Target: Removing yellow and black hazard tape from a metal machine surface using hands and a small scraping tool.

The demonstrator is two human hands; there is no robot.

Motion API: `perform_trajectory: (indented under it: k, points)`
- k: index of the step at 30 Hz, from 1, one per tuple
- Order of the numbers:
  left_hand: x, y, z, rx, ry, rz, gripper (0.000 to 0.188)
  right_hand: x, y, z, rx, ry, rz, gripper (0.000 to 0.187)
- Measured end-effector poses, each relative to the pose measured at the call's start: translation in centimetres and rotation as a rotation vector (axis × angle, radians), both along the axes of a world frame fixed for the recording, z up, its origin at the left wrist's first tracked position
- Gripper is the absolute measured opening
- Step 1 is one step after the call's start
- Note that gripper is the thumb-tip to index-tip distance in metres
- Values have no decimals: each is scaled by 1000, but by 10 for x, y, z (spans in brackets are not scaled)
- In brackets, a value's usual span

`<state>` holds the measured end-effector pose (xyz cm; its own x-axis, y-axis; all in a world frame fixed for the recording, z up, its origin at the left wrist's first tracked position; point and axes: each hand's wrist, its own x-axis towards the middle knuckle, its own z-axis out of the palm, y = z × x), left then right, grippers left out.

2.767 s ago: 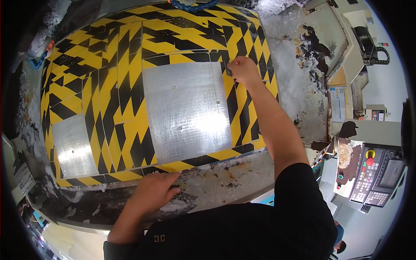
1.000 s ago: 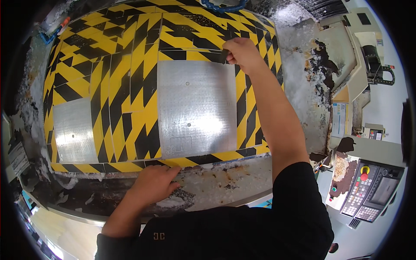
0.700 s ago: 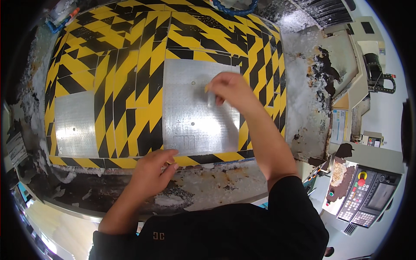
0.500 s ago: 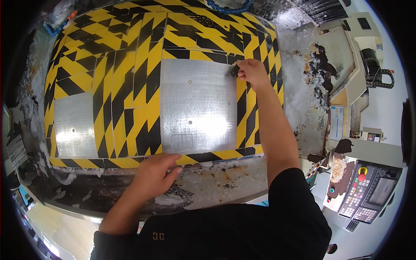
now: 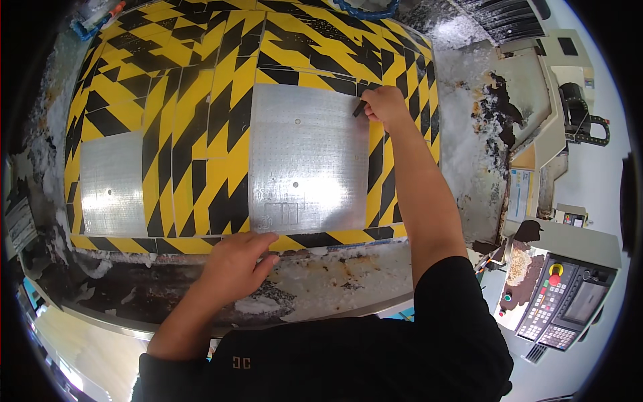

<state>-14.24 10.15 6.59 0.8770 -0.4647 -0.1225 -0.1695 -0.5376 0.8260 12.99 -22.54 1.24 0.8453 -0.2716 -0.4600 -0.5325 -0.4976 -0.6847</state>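
Note:
My right hand (image 5: 386, 106) is closed, pinching a small flat black piece (image 5: 360, 108) at the far right corner of a bare metal plate (image 5: 308, 147). The piece slants down over the plate; whether it touches the metal I cannot tell. My left hand (image 5: 233, 265) is open, fingers stretched out and thumb apart, with fingertips at the near edge of the striped surface by the plate's near left corner. It holds nothing. Small round holes and faint engraved outlines mark the plate. Yellow and black striped tape (image 5: 191, 120) surrounds it.
A smaller bare metal square (image 5: 112, 177) lies to the left. Blue hoses (image 5: 368, 9) run along the far edge. At the right stand a machine control panel (image 5: 569, 295) with a red knob and a drag chain (image 5: 589, 127). Stained metal ledges (image 5: 335, 281) border the bed.
The black piece has tilted and shows more of its length below my right fingers. My right hand has shifted slightly left and away. My left hand stays by the near edge.

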Motion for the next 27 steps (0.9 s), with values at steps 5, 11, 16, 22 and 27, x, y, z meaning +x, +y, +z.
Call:
perform_trajectory:
  k: [5, 11, 16, 22, 27]
  points:
    - [0, 0, -1, 3, -22, -6, 33, 7, 11, -2, -151, 3, 150, 22]
    - [0, 5, 1, 11, -77, 27, 34, 9, -2, 9, 163, -94, 41, 21]
    - [0, 6, 4, 51, 45, -6, 35, -2, -14, 9, 181, -57, -50, 14]
    - [1, 5, 4, 67, 51, -24, 36, -8, -17, 7, 182, -18, 16, 17]
    - [3, 5, 4, 16, 19, 43, 34, -64, 34, 45, 437, -8, 381, 6]
